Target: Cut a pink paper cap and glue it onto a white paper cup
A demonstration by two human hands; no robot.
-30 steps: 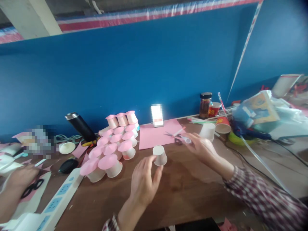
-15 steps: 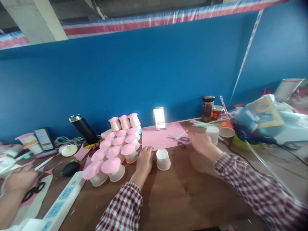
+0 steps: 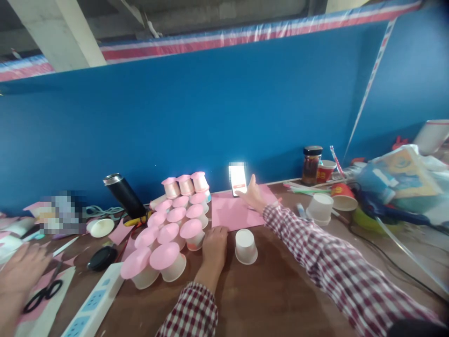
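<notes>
A lit phone (image 3: 237, 179) stands propped against the blue wall (image 3: 210, 107) at the far edge of the table (image 3: 273, 299). The right hand (image 3: 253, 195) reaches it with fingers loosely spread, fingertip at the screen's lower right, holding nothing. A firm poke could likely tip the phone flat onto the pink paper (image 3: 233, 211) just near of it. The left hand (image 3: 214, 247) rests open on the table, between the pink-topped cups (image 3: 175, 224) and an upturned white cup (image 3: 245, 246); a careless shift could topple the stack.

Pink-topped cups (image 3: 171, 224) crowding left; bare tabletop (image 3: 280, 290) nearer
</notes>
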